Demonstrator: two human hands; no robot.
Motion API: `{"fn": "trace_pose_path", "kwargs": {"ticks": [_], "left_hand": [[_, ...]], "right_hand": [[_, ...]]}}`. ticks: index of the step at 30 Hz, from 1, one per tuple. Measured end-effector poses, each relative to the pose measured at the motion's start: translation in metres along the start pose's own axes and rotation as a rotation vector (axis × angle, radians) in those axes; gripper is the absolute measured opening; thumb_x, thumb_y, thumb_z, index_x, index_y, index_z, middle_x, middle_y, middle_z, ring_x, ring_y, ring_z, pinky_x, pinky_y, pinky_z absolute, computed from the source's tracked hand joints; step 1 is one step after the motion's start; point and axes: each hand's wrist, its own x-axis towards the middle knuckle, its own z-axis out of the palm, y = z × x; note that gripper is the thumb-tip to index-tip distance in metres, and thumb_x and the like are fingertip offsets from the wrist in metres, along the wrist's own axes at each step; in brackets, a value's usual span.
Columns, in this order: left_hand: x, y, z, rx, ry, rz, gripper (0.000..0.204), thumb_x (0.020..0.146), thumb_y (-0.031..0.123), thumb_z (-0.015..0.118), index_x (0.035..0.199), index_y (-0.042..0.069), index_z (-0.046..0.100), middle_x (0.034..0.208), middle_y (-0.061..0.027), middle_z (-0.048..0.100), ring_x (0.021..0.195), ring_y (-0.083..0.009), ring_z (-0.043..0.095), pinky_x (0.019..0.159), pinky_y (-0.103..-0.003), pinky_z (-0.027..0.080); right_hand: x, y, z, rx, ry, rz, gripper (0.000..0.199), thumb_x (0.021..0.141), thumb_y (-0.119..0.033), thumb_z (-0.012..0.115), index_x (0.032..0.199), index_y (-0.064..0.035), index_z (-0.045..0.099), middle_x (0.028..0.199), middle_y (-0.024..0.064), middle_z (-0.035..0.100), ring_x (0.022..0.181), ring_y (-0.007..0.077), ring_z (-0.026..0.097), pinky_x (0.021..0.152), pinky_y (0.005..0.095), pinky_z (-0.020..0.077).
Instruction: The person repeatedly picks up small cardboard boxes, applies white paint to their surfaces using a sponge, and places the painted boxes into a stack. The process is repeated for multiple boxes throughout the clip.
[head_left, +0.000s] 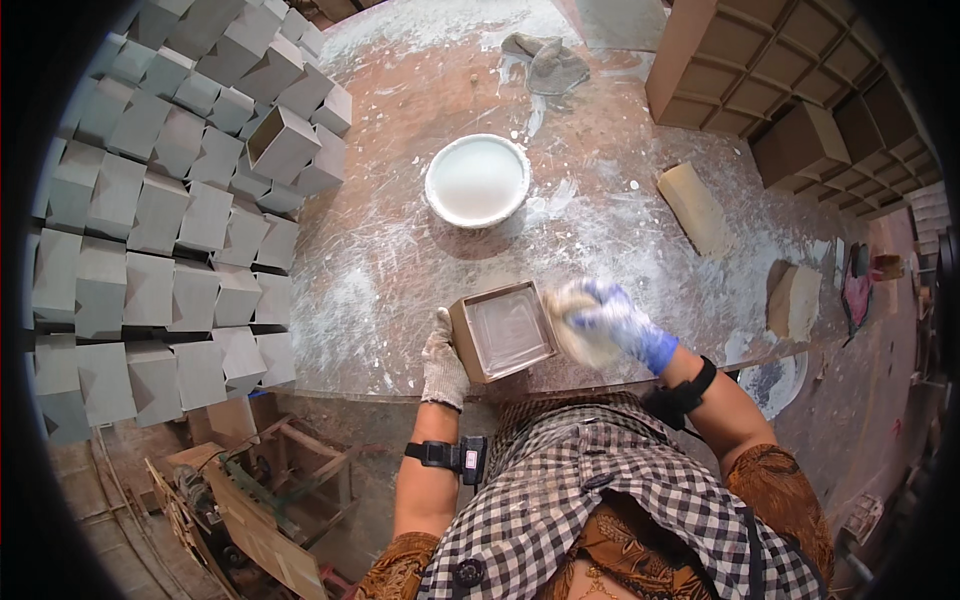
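Note:
My left hand (443, 360), in a whitish knit glove, is closed on the left side of a square brown box (468, 347). The box is tilted with its open side up, and a greyish, wet-looking coat covers its inside. At the box's right side my right hand (600, 312), in a blue and white glove, is closed round a pale beige sponge (588, 345). Both hand and sponge are smeared by motion. Whether the sponge touches the box's outer wall I cannot tell. A round white bowl (478, 180) of milky liquid stands beyond the box.
Stacked pale grey boxes (160, 215) rise along the left. Brown boxes (780, 60) are piled at the far right. On the white-smeared table (370, 250) lie a beige block (693, 208), another beige block (800, 302) near the right edge, and a grey cloth (548, 65) at the back.

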Motion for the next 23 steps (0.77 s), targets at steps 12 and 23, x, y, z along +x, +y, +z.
{"fn": "trace_pose_path", "kwargs": {"ticks": [12,23], "left_hand": [[-0.017,0.005,0.018,0.044,0.045,0.062,0.059,0.082,0.055,0.059,0.109,0.002,0.056,0.099,-0.0126,0.061,0.085,-0.0228,0.064,0.072,-0.037,0.057],[0.006,0.000,0.010,0.009,-0.068,0.113,0.056,0.086,0.042,0.059,0.120,-0.002,0.052,0.119,-0.0125,0.057,0.106,-0.0258,0.056,0.092,-0.036,0.048]], "right_hand": [[0.082,-0.038,0.037,-0.522,0.128,0.217,0.021,0.076,-0.019,0.063,0.085,-0.0010,0.067,0.085,0.0176,0.066,0.079,0.0295,0.065,0.072,0.0369,0.0514],[0.050,-0.076,0.083,-0.400,-0.223,-0.216,0.026,0.081,-0.025,0.057,0.096,-0.0047,0.064,0.099,0.0224,0.063,0.101,0.0284,0.060,0.090,0.0357,0.0434]]}}
